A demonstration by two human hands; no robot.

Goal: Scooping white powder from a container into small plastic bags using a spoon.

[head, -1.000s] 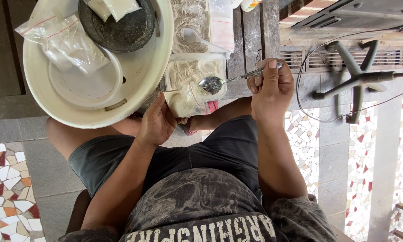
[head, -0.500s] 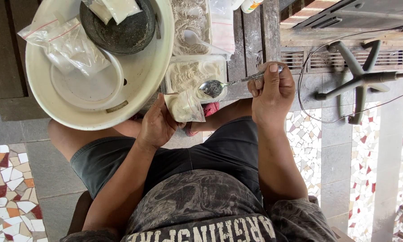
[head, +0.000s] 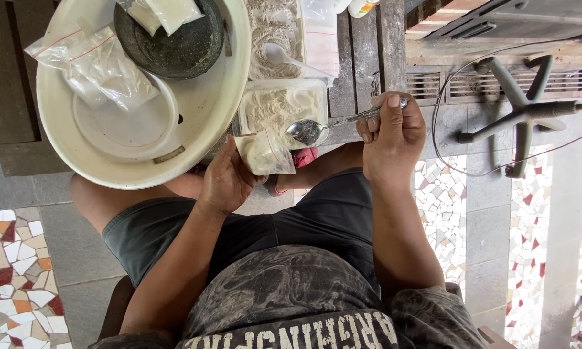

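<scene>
Pinching a small clear plastic bag (head: 265, 152) of white powder at its lower edge, the left hand (head: 226, 181) holds it up just at 5 o'clock of the large cream basin (head: 207, 129). The bag's mouth faces 1 o'clock, toward the bowl of a metal spoon (head: 307, 131) that hangs just beside it, and whether the two touch cannot be told. The right hand (head: 392, 132) is closed around the spoon's handle, thumb laid along the top, with the handle running out toward 2 o'clock. The spoon's bowl looks shiny and carries little or no powder.

Behind the bag and spoon, at 12 o'clock, a clear rectangular container (head: 279, 105) holds white powder. Farther on at 12 o'clock sits a second tray of powder (head: 271, 26) with a white plastic spoon (head: 284, 58) lying in it.

Inside the basin, at 10 o'clock of the left hand, rest a dark stone mortar (head: 174, 42), a white lid (head: 119, 126) and several filled, sealed bags (head: 100, 64). All of it stands on a worn wooden table (head: 362, 52).

At 3 o'clock of the right hand a dark chair base (head: 517, 116) stands on the mosaic-tiled floor (head: 440, 200), with a thin cable (head: 459, 77) looping around it. The person's knees in dark shorts (head: 323, 220) sit under both hands.
</scene>
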